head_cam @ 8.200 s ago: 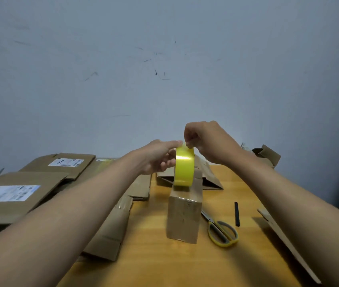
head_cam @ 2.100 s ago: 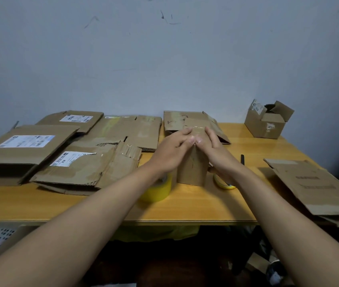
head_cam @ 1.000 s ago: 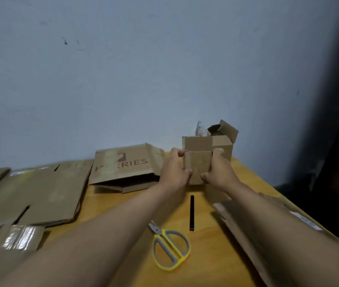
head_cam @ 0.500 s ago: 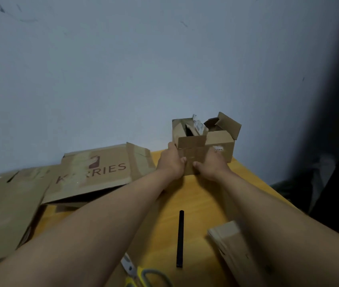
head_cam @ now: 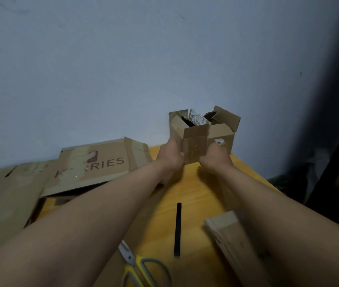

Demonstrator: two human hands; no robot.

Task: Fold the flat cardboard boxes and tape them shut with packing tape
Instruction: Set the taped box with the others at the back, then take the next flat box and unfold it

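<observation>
A small folded cardboard box (head_cam: pixel 194 147) stands at the far end of the wooden table (head_cam: pixel 195 195), close to the wall. My left hand (head_cam: pixel 169 155) grips its left side and my right hand (head_cam: pixel 214 156) grips its right side. Directly behind it sits a second small box (head_cam: pixel 223 131) with its top flaps open and paper sticking out. The two boxes touch or nearly touch. No tape roll is in view.
A flat box printed "KERRIES" (head_cam: pixel 94 164) lies at the left by the wall, with more flat cardboard (head_cam: pixel 5 204) further left. A black stick (head_cam: pixel 178 228) and yellow-handled scissors (head_cam: pixel 141 268) lie near me. Flat cardboard (head_cam: pixel 233 239) lies at the right edge.
Both hands have carried the small box away from me and to the far right corner, setting it against the open-flapped box. My view has followed to the right.
</observation>
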